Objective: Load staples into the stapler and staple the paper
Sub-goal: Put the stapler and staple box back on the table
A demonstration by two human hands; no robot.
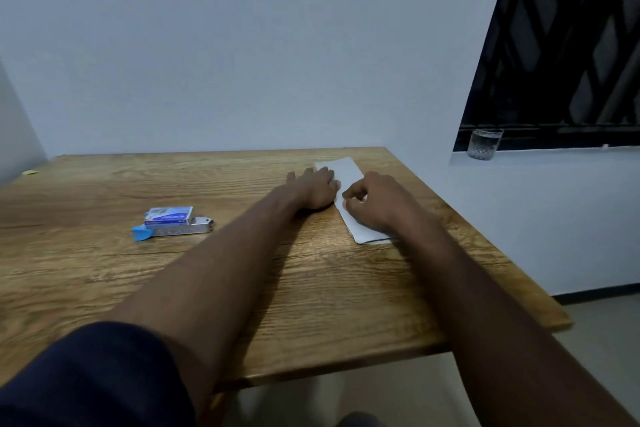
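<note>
On the wooden desk (pixel 207 288), toward its far right corner, lies a folded white paper (pixel 348 172). Both hands rest on that paper: the left hand (pixel 317 189) lies flat with fingers together along its left edge, and the right hand (pixel 375 203) presses its near part with fingers curled, pinching at the sheet. Well to the left of the paper sits a silver stapler (pixel 180 228) with a blue end, a box of staples (pixel 168 215) touching its far side.

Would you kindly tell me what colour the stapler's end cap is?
Light blue, on the silver metal stapler; its plastic end cap shows best in the head view.
</note>
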